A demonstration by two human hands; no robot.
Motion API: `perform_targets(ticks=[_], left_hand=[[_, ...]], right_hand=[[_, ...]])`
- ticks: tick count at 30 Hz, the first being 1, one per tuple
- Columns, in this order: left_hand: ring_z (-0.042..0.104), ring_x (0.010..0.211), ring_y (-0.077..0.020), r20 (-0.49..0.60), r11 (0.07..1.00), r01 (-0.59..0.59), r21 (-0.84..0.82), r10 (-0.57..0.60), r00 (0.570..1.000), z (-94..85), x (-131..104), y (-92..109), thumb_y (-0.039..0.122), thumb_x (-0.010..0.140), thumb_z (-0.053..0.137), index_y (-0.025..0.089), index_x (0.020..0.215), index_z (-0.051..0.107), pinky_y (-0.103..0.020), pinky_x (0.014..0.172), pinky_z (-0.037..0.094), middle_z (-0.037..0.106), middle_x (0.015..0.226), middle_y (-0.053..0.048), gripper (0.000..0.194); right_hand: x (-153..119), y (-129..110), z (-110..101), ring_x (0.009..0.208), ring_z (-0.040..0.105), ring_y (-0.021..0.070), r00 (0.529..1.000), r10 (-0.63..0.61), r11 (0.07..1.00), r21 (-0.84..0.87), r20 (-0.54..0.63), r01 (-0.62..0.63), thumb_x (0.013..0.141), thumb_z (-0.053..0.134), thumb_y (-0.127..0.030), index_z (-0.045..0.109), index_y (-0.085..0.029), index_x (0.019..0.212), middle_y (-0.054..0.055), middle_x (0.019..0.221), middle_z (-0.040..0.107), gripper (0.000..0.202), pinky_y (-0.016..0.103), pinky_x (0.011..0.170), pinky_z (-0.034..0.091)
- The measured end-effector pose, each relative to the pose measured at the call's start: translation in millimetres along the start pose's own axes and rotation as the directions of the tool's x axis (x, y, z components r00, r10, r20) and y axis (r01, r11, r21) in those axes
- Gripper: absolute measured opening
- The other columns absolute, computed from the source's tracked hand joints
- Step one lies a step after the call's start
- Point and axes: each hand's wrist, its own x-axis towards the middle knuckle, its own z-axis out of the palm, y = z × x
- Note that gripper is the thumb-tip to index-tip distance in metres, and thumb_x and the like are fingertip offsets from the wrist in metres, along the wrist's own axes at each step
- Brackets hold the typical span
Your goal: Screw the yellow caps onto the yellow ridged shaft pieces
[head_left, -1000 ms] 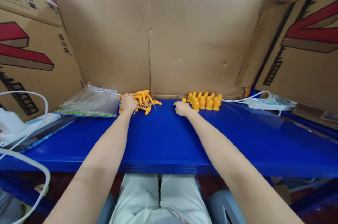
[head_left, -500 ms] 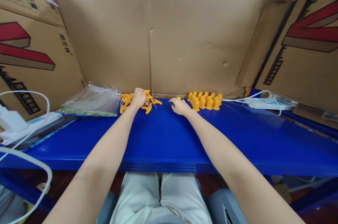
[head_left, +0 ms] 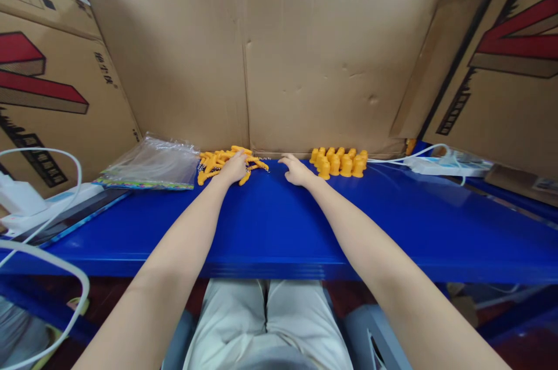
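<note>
My left hand [head_left: 235,168] lies over the right part of a loose pile of orange corkscrews [head_left: 211,165], which have bar-like handles and silvery metal spirals. Its fingers point down among them and their tips are hidden, so I cannot tell whether it grips one. Farther right, my right hand [head_left: 297,172] hovers at or just above the blue tabletop, fingers stretched to the left and thumb apart. No object shows between them. Just beyond its wrist, orange bell-shaped caps [head_left: 346,166] stand upright in rows.
Clear plastic bags [head_left: 148,164] lie left of the pile, beside a dark flat device [head_left: 74,216]. White power strips [head_left: 449,166] with cables sit at both sides. A cardboard panel [head_left: 326,68] walls the back of the blue table [head_left: 270,225], and printed cartons [head_left: 43,97] flank it.
My left hand has shifted slightly right and toward me across the pile, and some corkscrews lie differently. An orange piece seen behind my right hand no longer shows. The view has tilted slightly.
</note>
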Motion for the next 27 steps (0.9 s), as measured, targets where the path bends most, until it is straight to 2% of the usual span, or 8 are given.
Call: perform_targets(ticks=[3,6,8,11,15,19,23,27], left_hand=[[0.047,0.132,-0.0258,-0.072,0.997,0.074,-0.013,-0.075,0.995,-3.7,-3,-3,0.018,0.091,0.038,0.017,0.124,0.057,-0.042,0.11,0.036,0.032,0.156,-0.012,0.038],[0.052,0.127,-0.025,-0.122,0.991,0.13,0.014,-0.127,0.984,-7.9,-7,-2,0.023,0.094,0.036,0.022,0.124,0.055,-0.04,0.105,0.041,0.025,0.159,-0.009,0.036],[0.054,0.123,-0.0243,-0.136,0.989,0.138,0.054,-0.13,0.982,-10.8,-9,1,0.024,0.095,0.035,0.023,0.126,0.054,-0.04,0.101,0.042,0.032,0.156,-0.008,0.036],[0.054,0.121,-0.0252,-0.142,0.98,0.136,0.146,-0.115,0.983,-15.6,-12,6,0.026,0.095,0.033,0.024,0.125,0.056,-0.039,0.099,0.042,0.052,0.138,-0.009,0.037],[0.057,0.112,-0.026,-0.149,0.951,0.2,0.238,-0.167,0.975,-21.6,-15,11,0.02,0.09,0.038,0.024,0.122,0.061,-0.037,0.094,0.043,0.058,0.119,-0.01,0.039],[0.058,0.107,-0.0252,-0.129,0.943,0.237,0.232,-0.212,0.969,-24.4,-17,12,0.019,0.085,0.046,0.026,0.118,0.064,-0.035,0.091,0.043,0.056,0.116,-0.009,0.039],[0.058,0.107,-0.0267,-0.13,0.944,0.241,0.226,-0.216,0.968,-24.6,-18,12,0.025,0.086,0.048,0.025,0.12,0.064,-0.037,0.092,0.042,0.057,0.116,-0.01,0.037],[0.059,0.105,-0.0267,-0.114,0.951,0.182,0.249,-0.158,0.981,-23.0,-17,14,0.028,0.086,0.047,0.025,0.117,0.064,-0.037,0.09,0.044,0.058,0.114,-0.009,0.036]], right_hand=[[-3,-5,-5,0.132,0.045,0.028,0.988,0.152,0.987,-0.059,-0.024,-0.153,0.083,0.049,-0.011,0.05,-0.01,0.133,0.019,0.146,0.042,0.05,0.043,0.106,0.039],[-6,-10,-13,0.125,0.052,0.0325,0.926,0.377,0.918,-0.146,0.034,-0.368,0.088,0.054,-0.026,0.05,-0.004,0.131,0.024,0.131,0.055,0.048,0.044,0.099,0.044],[-8,-10,-17,0.122,0.055,0.0326,0.892,0.445,0.886,-0.185,0.078,-0.426,0.088,0.055,-0.026,0.055,-0.005,0.125,0.024,0.124,0.06,0.043,0.041,0.096,0.046],[-8,-7,-20,0.116,0.06,0.0303,0.88,0.463,0.879,-0.186,0.109,-0.44,0.087,0.055,-0.021,0.06,-0.009,0.118,0.021,0.12,0.064,0.034,0.036,0.091,0.048],[-5,-1,-17,0.112,0.061,0.0269,0.917,0.397,0.912,-0.099,-0.028,-0.398,0.086,0.055,-0.014,0.057,-0.011,0.117,0.019,0.123,0.062,0.032,0.033,0.089,0.048],[1,1,-11,0.106,0.062,0.022,0.962,0.23,0.973,0.06,-0.146,-0.223,0.087,0.056,-0.015,0.055,-0.014,0.113,0.013,0.116,0.064,0.026,0.032,0.09,0.046],[1,-7,-9,0.105,0.061,0.0212,0.995,0.037,0.999,-0.01,-0.088,-0.038,0.085,0.055,-0.009,0.056,-0.015,0.109,0.012,0.114,0.064,0.025,0.032,0.091,0.044],[-2,-18,-10,0.104,0.062,0.0225,1.0,-0.003,0.99,-0.142,-0.026,-0.001,0.087,0.051,-0.008,0.057,-0.015,0.111,0.013,0.117,0.062,0.026,0.031,0.086,0.045]])
